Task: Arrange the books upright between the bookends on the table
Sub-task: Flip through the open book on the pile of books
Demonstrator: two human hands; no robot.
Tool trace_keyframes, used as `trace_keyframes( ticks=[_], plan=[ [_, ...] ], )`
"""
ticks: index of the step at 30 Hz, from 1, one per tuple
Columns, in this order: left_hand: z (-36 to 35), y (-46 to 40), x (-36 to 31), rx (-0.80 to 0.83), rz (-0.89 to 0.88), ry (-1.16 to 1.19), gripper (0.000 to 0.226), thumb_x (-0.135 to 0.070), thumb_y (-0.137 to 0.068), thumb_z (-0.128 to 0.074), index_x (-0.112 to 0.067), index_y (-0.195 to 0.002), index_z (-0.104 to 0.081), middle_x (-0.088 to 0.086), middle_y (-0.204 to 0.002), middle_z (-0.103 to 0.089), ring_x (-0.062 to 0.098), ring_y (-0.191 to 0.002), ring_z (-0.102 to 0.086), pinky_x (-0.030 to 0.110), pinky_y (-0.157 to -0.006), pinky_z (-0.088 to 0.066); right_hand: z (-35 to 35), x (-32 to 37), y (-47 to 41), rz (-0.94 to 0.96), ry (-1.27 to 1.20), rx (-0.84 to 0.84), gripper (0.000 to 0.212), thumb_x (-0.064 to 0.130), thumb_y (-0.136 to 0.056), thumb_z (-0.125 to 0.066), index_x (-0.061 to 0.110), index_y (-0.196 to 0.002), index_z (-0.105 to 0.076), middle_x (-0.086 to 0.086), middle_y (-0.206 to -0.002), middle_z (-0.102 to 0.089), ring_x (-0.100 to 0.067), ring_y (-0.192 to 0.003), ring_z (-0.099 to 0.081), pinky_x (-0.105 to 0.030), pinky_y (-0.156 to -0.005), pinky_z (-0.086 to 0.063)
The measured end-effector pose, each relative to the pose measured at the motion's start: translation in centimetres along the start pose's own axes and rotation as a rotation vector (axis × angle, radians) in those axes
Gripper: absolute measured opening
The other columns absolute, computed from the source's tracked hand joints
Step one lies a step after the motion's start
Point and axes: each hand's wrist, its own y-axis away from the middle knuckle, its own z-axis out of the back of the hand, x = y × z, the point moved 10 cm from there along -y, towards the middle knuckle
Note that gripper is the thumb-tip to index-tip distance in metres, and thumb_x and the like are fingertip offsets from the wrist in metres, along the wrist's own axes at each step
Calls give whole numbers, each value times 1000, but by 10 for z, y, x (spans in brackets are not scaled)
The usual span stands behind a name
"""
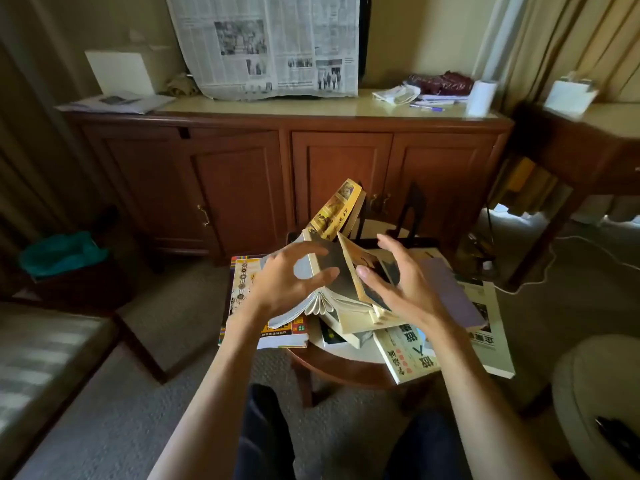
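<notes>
Clearly the books are in disarray: a grey-covered paperback (322, 278) lies tilted with its page edges fanning at the near corner, a second paperback with a pictured cover (372, 278) leans against it, and a yellow-covered book (336, 207) rises at a slant behind them, near the black bookends (410, 211) that stand at the far side of the table. More books lie flat around this heap: a colourful patterned one (242, 289) to the left, a lilac one (450, 292) to the right, and a white one with large printed characters (405, 351) overhanging the near edge. They all rest on a small round wooden table (332, 362) over grey carpet, in front of a dark wooden cabinet (242, 174) whose top carries a hanging newspaper (270, 46). The left hand (287, 278) hovers with fingers spread and curled over the left side of the grey paperback, gripping nothing. The right hand (401, 282) is likewise spread and empty, its fingertips close to the pictured cover; whether they touch it cannot be told.
</notes>
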Motion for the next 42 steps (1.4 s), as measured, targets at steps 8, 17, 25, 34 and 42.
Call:
trace_keyframes(
  ticks=[8,17,25,34,42],
  plan=[
    [-66,-10,62,42,337,-345,65,-62,-91,-53,-30,-145,-38,9,-129,-58,35,-112,-61,49,-90,-53,-51,-44,-2,-56,181,102,54,44,-92,-61,26,-142,-47,7,-144,-50,-12,-132,-46,-31,-104,-43],
    [29,-10,73,-342,386,-14,33,3,-83,-59,-15,-109,-68,3,-85,-70,18,-68,-63,11,-47,-44,-55,-25,25,78,75,-182,47,42,-92,-61,17,-132,-57,4,-138,-52,-7,-133,-42,-23,-107,-39],
    [89,41,86,-544,435,813,22,-7,-86,-67,-16,-105,-74,19,-97,-71,34,-82,-68,45,-69,-58,-53,11,33,-27,-330,-247,9,23,-94,-63,31,-98,-65,29,-100,-66,9,-103,-59,-6,-81,-44],
    [-41,48,57,-162,628,1555,33,-5,-99,-40,4,-110,-70,21,-105,-74,27,-87,-75,35,-68,-63,-68,-17,18,-439,-1047,-235,70,23,-70,-84,37,-129,-48,-4,-121,-65,-26,-104,-67,-44,-74,-60],
    [-85,16,35,248,338,1020,42,-12,-94,-56,-16,-135,-62,17,-132,-64,38,-124,-57,48,-104,-44,23,-36,12,-279,-790,-314,75,-8,-80,-68,44,-131,-50,3,-116,-65,-21,-98,-68,-45,-72,-60]
  ],
)
